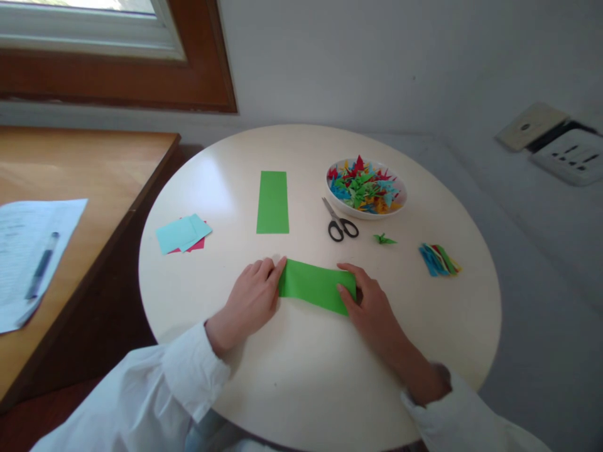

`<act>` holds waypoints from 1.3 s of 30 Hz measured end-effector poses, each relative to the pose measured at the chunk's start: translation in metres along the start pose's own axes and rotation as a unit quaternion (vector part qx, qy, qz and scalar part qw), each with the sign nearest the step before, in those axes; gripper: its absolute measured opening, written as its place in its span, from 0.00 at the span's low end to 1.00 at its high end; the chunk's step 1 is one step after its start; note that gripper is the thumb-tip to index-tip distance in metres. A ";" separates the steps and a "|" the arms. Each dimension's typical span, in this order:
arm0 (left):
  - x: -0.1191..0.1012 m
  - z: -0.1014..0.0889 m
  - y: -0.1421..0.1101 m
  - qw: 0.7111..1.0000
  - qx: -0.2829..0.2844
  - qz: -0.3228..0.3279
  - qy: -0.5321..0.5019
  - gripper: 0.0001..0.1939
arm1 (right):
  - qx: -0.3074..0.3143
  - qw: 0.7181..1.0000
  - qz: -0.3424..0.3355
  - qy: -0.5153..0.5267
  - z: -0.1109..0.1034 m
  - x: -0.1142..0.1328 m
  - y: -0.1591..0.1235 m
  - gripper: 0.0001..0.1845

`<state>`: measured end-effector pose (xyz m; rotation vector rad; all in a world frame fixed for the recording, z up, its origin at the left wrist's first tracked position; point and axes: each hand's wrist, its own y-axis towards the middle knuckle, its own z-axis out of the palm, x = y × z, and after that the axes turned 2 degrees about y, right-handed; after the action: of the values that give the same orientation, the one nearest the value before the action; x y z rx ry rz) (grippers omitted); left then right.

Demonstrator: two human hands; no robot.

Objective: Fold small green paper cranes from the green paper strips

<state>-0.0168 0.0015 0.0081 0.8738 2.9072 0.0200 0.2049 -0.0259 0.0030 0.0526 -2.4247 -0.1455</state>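
Observation:
A green paper strip (315, 284) lies flat on the round cream table (292, 370) in front of me. My left hand (252, 298) presses its fingertips on the strip's left end. My right hand (370, 304) rests on the strip's right end, thumb and fingers pinching that edge. A second green strip (272, 201) lies farther back, apart from both hands. Both arms wear white sleeves.
Black-handled scissors (339, 221) lie beside a white bowl (365, 210) filled with several coloured paper cranes. A small green crane (384, 238) and a bundle of coloured strips (439, 259) sit right. Light blue and red squares (183, 233) lie left. A wooden desk (94, 169) holds papers and a pen (41, 267).

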 end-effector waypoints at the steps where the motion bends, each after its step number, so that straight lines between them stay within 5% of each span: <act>1: 0.000 0.000 0.000 1.000 -0.001 0.002 0.004 0.27 | 0.000 1.000 -0.009 -0.004 0.000 0.000 0.000 0.18; 39: 0.000 0.003 -0.002 0.999 -0.009 0.013 0.031 0.28 | -0.012 1.000 -0.016 -0.007 -0.002 -0.006 -0.011 0.17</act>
<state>-0.0178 -0.0003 0.0049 0.9245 2.9475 0.0775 0.2109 -0.0366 -0.0012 0.0803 -2.4360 -0.1914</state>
